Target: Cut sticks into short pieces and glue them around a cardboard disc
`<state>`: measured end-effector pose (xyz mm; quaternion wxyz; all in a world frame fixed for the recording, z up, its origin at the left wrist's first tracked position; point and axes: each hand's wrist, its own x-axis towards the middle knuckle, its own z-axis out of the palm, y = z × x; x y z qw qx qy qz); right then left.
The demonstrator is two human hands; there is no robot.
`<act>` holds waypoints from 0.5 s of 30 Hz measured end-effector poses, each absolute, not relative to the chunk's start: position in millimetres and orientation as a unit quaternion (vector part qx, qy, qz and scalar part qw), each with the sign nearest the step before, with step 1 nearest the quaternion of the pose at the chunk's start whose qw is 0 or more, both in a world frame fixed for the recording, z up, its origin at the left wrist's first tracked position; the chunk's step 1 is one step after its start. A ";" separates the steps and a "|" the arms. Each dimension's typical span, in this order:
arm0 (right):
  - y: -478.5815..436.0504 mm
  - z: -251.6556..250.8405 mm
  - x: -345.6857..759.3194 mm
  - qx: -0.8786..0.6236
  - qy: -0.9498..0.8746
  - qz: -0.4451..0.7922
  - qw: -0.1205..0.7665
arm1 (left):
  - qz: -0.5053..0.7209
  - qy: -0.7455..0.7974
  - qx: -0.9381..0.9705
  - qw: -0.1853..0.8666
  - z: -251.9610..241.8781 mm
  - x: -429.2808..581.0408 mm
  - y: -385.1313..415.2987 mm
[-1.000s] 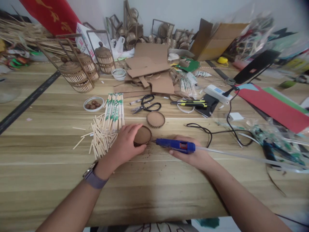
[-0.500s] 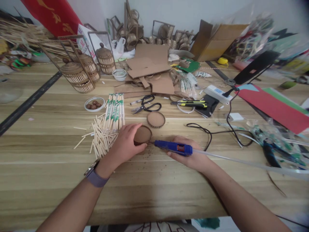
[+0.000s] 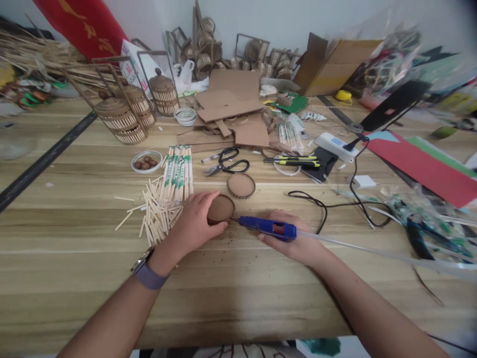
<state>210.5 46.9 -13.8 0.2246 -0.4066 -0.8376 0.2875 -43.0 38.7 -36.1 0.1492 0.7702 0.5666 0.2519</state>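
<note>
My left hand (image 3: 199,219) curls its thumb and fingers around the near-left rim of a round brown cardboard disc (image 3: 221,208) with a ridged edge, which rests on the table. In my right hand (image 3: 288,233) is a blue hot glue gun (image 3: 266,227), its nozzle pointing left at the disc's right edge. A long clear glue stick (image 3: 335,242) trails from the back of the gun. A second ridged cardboard disc (image 3: 241,185) lies just behind the first. Dark crumbs dot the wood below the nozzle.
Loose short sticks (image 3: 160,214) and wrapped chopsticks (image 3: 178,171) lie left. Behind are scissors (image 3: 227,161), a bowl of brown balls (image 3: 146,161), cardboard sheets (image 3: 229,102) and lidded baskets (image 3: 121,117). A black cable (image 3: 324,209), a power strip (image 3: 335,145) and pliers (image 3: 417,238) are right.
Almost nothing differs. Both hands, the disc and the glue gun hold their places; the whole view has shifted very slightly.
</note>
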 end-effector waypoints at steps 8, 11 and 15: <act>46.2 -16.1 211.3 -0.410 -0.839 0.279 0.223 | 0.257 0.569 0.767 0.150 -37.0 -42.8 38.7; 46.3 -16.5 211.3 -0.409 -0.841 0.272 0.229 | 0.258 0.567 0.768 0.148 -37.4 -42.8 38.5; 46.4 -15.2 210.8 -0.413 -0.842 0.269 0.218 | 0.266 0.566 0.766 0.149 -38.6 -42.8 38.5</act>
